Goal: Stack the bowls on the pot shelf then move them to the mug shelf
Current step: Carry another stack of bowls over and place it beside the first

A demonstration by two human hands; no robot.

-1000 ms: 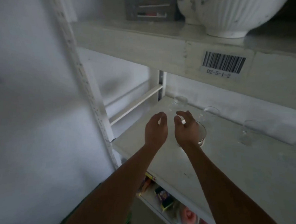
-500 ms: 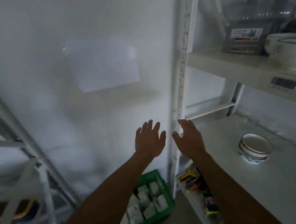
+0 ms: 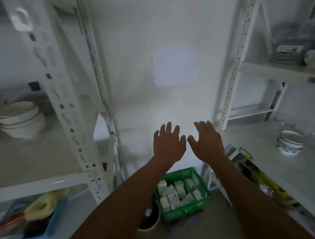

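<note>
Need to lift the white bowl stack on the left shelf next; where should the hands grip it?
Grip the bottom bowl of the white bowl stack with both hands, coming from its open front. The upper bowls sit tilted, so steady the rim.

Nested bowls (image 3: 290,142) upright on right shelf (image 3: 260,152)

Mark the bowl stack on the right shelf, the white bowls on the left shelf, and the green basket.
Bowl stack (image 3: 290,142), head view: outer side of the stack.
White bowls (image 3: 21,120), head view: side of the pile.
Green basket (image 3: 182,211), head view: front mesh wall.
</note>
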